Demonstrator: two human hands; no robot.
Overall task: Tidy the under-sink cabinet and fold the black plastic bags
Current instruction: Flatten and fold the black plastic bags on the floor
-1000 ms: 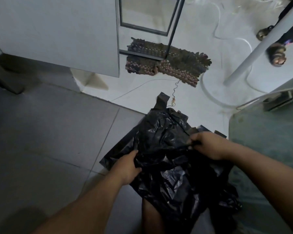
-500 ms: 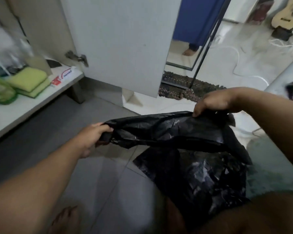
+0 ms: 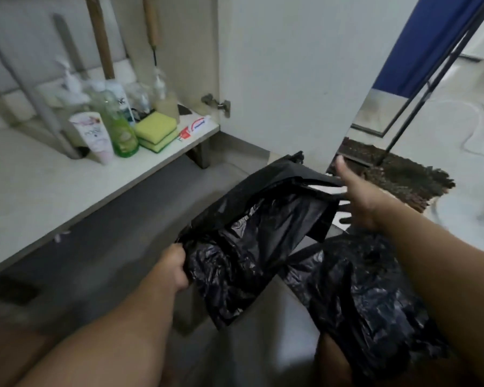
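The left hand [image 3: 173,268] gripped the near left corner of a black bag [image 3: 252,219], fingers curled into the plastic. The right hand [image 3: 358,196] was at the bag's far right edge, thumb up and palm against the plastic; its fingers were hidden behind the bag, so whether they clasped it I cannot tell. The bag was held in the air between the two hands, stretched from near left to far right above the grey floor [image 3: 118,247], its lower part hanging crumpled. A pile of more black bags [image 3: 369,297] lay near and to the right, under the right forearm.

To the far left the cabinet shelf [image 3: 53,185] stood open, its door [image 3: 285,74] swung out to the right of it. On the shelf, at the far end, stood a green bottle [image 3: 122,132], a white tube [image 3: 94,135] just left of it, two stacked yellow sponges [image 3: 155,131] just right of it, and several clear pump bottles behind. A flat toothpaste box [image 3: 193,129] lay by the shelf's right edge. Far right, a dark mat [image 3: 397,174] lay on the white floor
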